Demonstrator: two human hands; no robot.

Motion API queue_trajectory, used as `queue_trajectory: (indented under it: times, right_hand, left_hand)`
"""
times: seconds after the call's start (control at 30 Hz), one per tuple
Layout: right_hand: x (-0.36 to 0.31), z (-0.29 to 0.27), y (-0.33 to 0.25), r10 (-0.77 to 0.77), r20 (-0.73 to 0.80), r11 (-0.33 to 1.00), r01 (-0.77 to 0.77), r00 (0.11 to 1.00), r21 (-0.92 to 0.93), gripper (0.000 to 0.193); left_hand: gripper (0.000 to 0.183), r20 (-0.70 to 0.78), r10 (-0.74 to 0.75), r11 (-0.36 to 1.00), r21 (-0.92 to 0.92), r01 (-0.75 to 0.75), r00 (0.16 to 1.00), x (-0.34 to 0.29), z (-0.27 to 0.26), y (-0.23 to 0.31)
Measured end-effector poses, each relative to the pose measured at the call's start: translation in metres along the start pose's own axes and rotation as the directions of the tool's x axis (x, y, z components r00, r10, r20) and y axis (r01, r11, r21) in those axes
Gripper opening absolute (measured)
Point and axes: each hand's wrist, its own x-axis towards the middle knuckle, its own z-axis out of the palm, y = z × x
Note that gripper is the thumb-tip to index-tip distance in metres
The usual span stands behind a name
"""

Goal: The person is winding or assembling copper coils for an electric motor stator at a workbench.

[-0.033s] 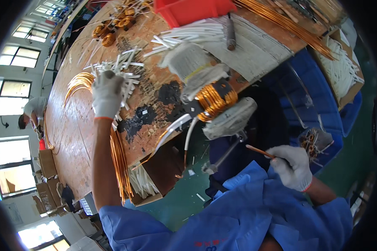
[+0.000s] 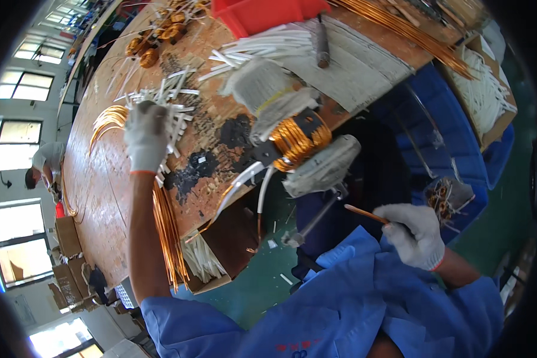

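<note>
My left hand (image 2: 145, 136), in a white glove, rests over a pile of short white sleeves (image 2: 182, 98). Its fingers curl downward, slightly blurred, and what they pinch is hidden. A bundle of copper wires (image 2: 168, 238) runs beneath that hand and arm, hanging over the table edge. My gloved right hand (image 2: 414, 234) is closed around a thin copper-coloured rod (image 2: 364, 213) that points left, near my lap. Between the hands, a copper wire coil (image 2: 301, 142) with dark end plates sits between two wrapped blocks (image 2: 325, 167). White sleeves (image 2: 244, 176) cover its two leads.
Beyond the coil are a red bin (image 2: 262, 17), more white tubes (image 2: 262, 45) and a grey-handled tool (image 2: 323, 45). Blue crates (image 2: 411, 119) and a carton of white strips (image 2: 480, 95) stand right. Another carton (image 2: 203, 259) is below the table edge. A person (image 2: 48, 164) bends at far left.
The table scene has shifted slightly left in the view. My left hand stays over the sleeves, and the right hand with the rod has moved very slightly left.
</note>
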Motion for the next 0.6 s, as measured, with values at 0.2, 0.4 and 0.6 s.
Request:
queue_trajectory:
  times: [0.2,0.4,0.6]
  right_hand:
    - [0.031,0.009,-0.02,-0.339,-0.046,0.941,0.337,0.94,-0.038,0.038]
    - [0.087,0.06,-0.053,-0.609,0.208,0.654,0.633,0.765,-0.414,0.023]
    - [0.065,0.03,-0.006,-0.381,0.334,0.678,0.507,0.862,-0.533,0.02]
  left_hand:
    - [0.025,0.066,-0.189,0.386,-0.912,0.136,0.98,-0.034,-0.095,0.081]
    - [0.033,0.163,-0.175,0.211,-0.957,0.199,0.971,-0.077,-0.174,0.167]
    - [0.025,0.34,-0.069,0.476,-0.815,0.33,0.938,-0.127,-0.198,0.19]
